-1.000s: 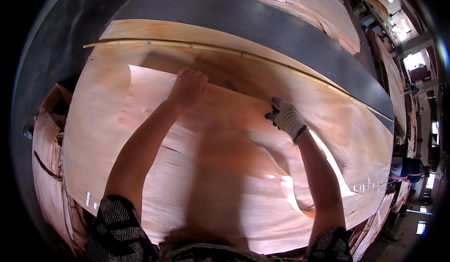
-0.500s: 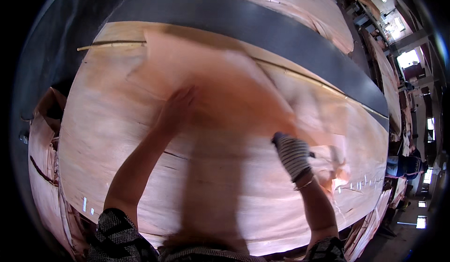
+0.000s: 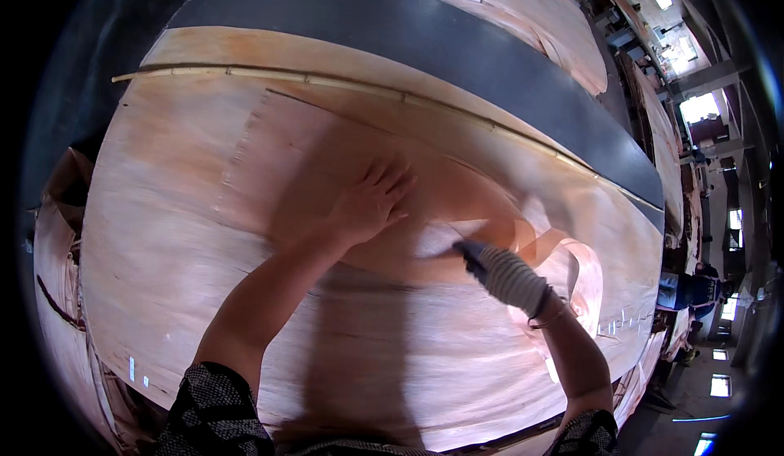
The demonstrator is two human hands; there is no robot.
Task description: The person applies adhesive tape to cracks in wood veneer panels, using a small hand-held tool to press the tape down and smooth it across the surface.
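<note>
The loose veneer sheet (image 3: 469, 191) lies across the middle of my view, its ragged short edge toward 10 o'clock and its other end, toward 4 o'clock, lifted and curling in bright loops. My left hand (image 3: 374, 199) is bare and palm down over it, just above centre, with the fingers a little spread and pointing to about 1 o'clock. My right hand (image 3: 508, 278), in a striped glove with dark fingertips, is at 4 o'clock, close beside the curl. The fingers are bunched and point to 10; I cannot tell whether they pinch the veneer or only brush it. There is a thin bracelet (image 3: 549, 319) on that wrist.

Under all this spreads a broad veneer panel (image 3: 175, 284), with small white marks near its edge at 8 and at 4 o'clock. My shadow falls over it toward 6. Above the loose sheet, a thin bamboo pole (image 3: 400, 97) runs from 10 o'clock past 12 to 3. Beyond the pole lies a dark grey strip (image 3: 392, 19), and past that, at 1, more veneer (image 3: 523, 11). Rumpled veneer sheets (image 3: 59, 252) sit at 9. Farther off, between 3 and 4, is another person (image 3: 698, 290); a bright window (image 3: 700, 108) shows at 2.
</note>
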